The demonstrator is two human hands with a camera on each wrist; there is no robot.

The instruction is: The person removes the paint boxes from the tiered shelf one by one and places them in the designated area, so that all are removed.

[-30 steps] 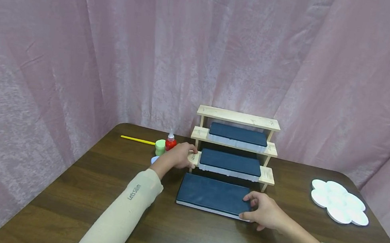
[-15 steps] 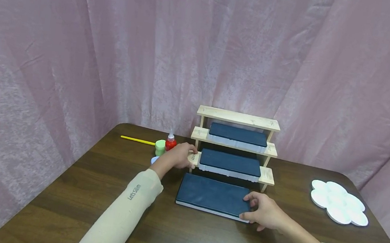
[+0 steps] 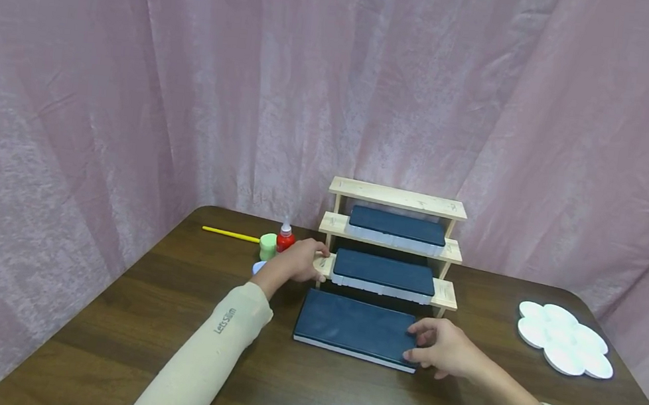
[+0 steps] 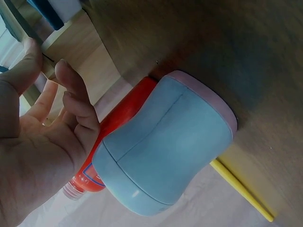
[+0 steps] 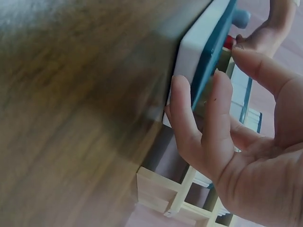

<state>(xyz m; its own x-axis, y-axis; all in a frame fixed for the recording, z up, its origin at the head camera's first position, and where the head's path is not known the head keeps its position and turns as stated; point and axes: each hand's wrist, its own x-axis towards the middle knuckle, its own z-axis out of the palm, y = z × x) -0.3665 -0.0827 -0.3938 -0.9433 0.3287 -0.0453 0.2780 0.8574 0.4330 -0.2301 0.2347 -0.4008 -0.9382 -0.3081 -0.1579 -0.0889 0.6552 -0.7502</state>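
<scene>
A three-tier wooden shelf (image 3: 398, 199) stands at the back of the brown table (image 3: 155, 317). Flat dark blue boxes with white bases lie on its middle tier (image 3: 396, 225) and lowest tier (image 3: 384, 271). A larger blue box (image 3: 347, 322) lies on the table in front of the shelf. My right hand (image 3: 413, 346) grips that box's right end, thumb on the lid and fingers at its edge (image 5: 196, 40). My left hand (image 3: 312, 254) holds the rounded left end of the lowest shelf board (image 4: 71, 52).
Left of the shelf stand a red bottle (image 3: 284, 238), a green jar (image 3: 267, 245) and a light blue jar (image 4: 161, 146), with a yellow brush (image 3: 231, 234) behind them. A white flower-shaped palette (image 3: 564, 337) lies at the right. Pink curtain surrounds the table.
My right hand has shifted slightly at the box's right end. The box, the shelf and my left hand stay where they were.
</scene>
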